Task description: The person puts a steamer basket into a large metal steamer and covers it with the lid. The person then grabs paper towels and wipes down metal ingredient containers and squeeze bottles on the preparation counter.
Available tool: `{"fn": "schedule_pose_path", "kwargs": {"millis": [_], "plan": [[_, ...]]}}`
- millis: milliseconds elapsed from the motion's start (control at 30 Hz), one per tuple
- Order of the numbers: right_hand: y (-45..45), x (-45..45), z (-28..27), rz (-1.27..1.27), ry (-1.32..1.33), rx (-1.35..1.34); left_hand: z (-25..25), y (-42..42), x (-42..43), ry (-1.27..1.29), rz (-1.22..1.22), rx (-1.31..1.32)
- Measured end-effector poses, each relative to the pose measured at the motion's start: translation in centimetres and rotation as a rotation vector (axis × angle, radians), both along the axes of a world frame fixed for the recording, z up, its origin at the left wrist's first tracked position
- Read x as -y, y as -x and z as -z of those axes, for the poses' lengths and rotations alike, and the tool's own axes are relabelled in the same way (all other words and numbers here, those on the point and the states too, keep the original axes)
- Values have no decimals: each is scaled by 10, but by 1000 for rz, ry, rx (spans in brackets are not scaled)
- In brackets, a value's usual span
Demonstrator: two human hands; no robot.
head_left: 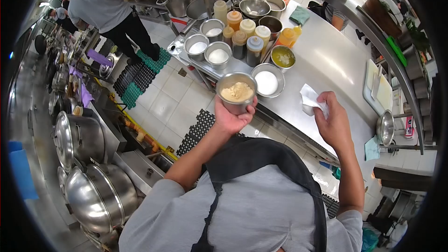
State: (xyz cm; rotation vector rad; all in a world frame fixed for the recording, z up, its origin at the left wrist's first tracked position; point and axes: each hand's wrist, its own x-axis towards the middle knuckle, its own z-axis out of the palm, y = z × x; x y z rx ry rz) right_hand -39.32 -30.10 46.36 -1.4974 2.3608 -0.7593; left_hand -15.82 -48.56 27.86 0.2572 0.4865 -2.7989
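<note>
My left hand (pixel 233 119) holds a round metal container (pixel 236 93) of pale tan powder from below, at the front edge of the steel counter (pixel 322 56). In my right hand (pixel 332 116), over the counter, a crumpled white cloth or paper (pixel 311 100) is pinched between thumb and fingers. Between the hands a metal bowl of white powder (pixel 267 82) sits on the counter. Behind it is a bowl of yellow-green liquid (pixel 283 57). Small metal tubs of white powder (pixel 218 56) and several squeeze bottles (pixel 254 49) stand further left and back.
A white cutting board (pixel 378 87) with a knife lies at the right, near an empty metal bowl (pixel 385 128). A folded green cloth (pixel 299 15) lies at the back. Large steel pots (pixel 100 198) stand at the lower left. A co-worker (pixel 109 7) stands at the upper left.
</note>
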Motion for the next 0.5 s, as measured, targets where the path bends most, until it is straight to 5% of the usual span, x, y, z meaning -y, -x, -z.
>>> {"fn": "schedule_pose_path", "kwargs": {"millis": [100, 133, 267, 333, 400, 500], "plan": [[3, -8, 0, 11, -41, -1, 19, -2, -10, 197, 106, 149], [3, -9, 1, 7, -39, -7, 15, 1, -6, 36, 18, 199], [-3, -22, 15, 32, -134, 97, 23, 8, -16, 157, 161, 360], [-7, -30, 46, -128, -9, 131, 30, 19, -20, 216, 273, 268], [-23, -29, 58, -92, -166, 341, 32, 34, -28, 239, 349, 143], [-31, -36, 110, -141, 136, 321, 23, 58, -40, 248, 418, 216]]}}
